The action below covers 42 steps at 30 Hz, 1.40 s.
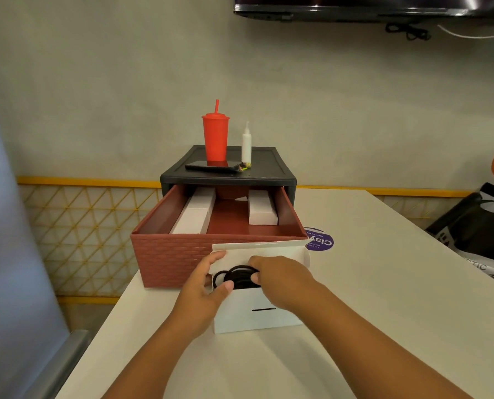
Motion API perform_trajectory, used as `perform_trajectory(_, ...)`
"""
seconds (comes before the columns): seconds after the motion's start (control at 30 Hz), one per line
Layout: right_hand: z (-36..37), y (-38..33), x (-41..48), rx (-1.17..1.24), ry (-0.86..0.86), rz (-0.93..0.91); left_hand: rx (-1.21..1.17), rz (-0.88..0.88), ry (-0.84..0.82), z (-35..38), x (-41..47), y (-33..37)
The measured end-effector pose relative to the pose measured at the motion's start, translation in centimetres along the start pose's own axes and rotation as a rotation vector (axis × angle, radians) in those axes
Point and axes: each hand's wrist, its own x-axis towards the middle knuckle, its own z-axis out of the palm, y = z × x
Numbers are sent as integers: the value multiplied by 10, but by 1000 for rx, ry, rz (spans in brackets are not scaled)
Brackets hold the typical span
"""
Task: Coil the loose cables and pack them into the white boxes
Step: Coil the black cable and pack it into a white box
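Note:
A white box [248,315] stands on the table in front of the drawer, its lid flap [263,249] raised. A black coiled cable [237,276] lies in its open top. My left hand [202,286] grips the box's left edge, thumb on the front wall. My right hand [280,279] rests over the opening, with its fingers on the coil. Two more white boxes [195,211] [261,210] lie inside the open reddish-brown drawer [171,257].
The drawer hangs out of a black unit [283,175] carrying a red tumbler [215,136], a white bottle [246,145] and a dark phone [211,167]. A purple sticker [322,243] sits right of the drawer. Black bags [476,226] stand at the table's right edge.

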Motion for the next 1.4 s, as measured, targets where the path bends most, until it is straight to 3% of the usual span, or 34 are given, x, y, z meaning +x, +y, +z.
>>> perform_trajectory(0.2,5,-3,10,-323,22,8,2,-3,-19,0,-1,3)
perform_trajectory(0.33,6,6,4,-310,83,-83,-42,-8,5,1,-1,4)
perform_trajectory(0.5,20,29,-10,-236,389,-318,-11,3,-4,-1,0,5)
perform_trajectory(0.73,47,53,-18,-32,456,-411,-2,-34,-6,-1,1,6)
perform_trajectory(0.9,46,55,-20,25,464,-373,-24,-2,15,2,-1,1)
perform_trajectory(1.0,44,62,-24,255,675,-244,-69,23,63,5,-2,0)
perform_trajectory(1.07,42,67,-25,446,808,-49,-88,17,109,9,-3,0)
perform_trajectory(1.13,44,72,-25,677,750,115,-75,0,146,11,-4,-3)
perform_trajectory(1.23,49,70,-25,941,535,92,63,3,180,15,-7,-8)
perform_trajectory(1.4,67,72,-22,915,487,97,123,6,139,25,-14,-11)
